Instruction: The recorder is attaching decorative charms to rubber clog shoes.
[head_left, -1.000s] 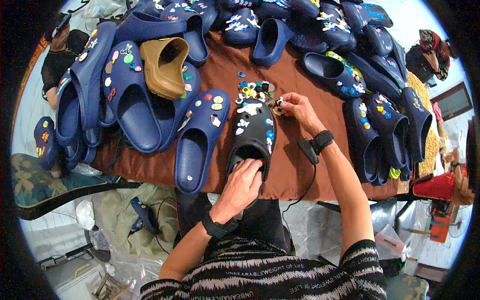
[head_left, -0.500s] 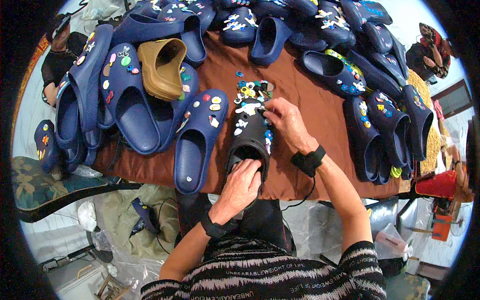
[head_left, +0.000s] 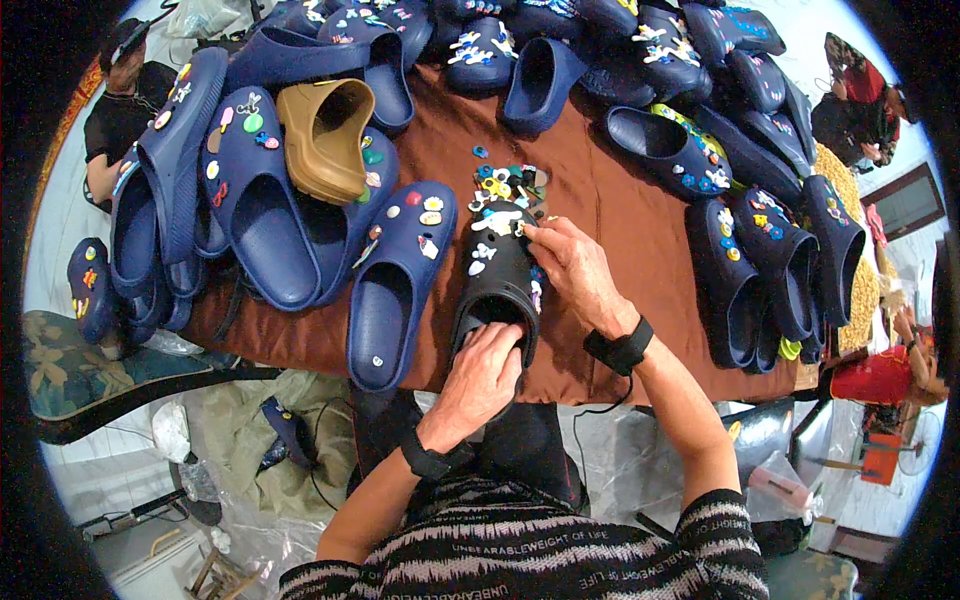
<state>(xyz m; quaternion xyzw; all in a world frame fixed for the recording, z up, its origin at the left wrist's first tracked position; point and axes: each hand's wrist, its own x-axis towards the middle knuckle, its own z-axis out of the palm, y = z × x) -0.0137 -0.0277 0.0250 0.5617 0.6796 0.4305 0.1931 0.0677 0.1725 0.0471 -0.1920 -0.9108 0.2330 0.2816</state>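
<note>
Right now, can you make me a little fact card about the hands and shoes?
Left hand: fingers inside the black clog's opening
Right hand: fingertips at the right side of its upper; grip too small to tell
Black clog: toe pointing away, charms on top
Loose charms: piled just beyond its toe
Blue clogs: many, left, right and beyond
Tan clog: atop blue ones, left

Fingertips of the left hand (head_left: 484,376) are hidden inside the black clog (head_left: 499,262) by the table's (head_left: 605,185) near edge; the right hand (head_left: 580,268) covers part of that clog's side, its pinched charm (head_left: 523,229) too small to make out; navy clogs (head_left: 601,24) along the table's far edge are cut off.
</note>
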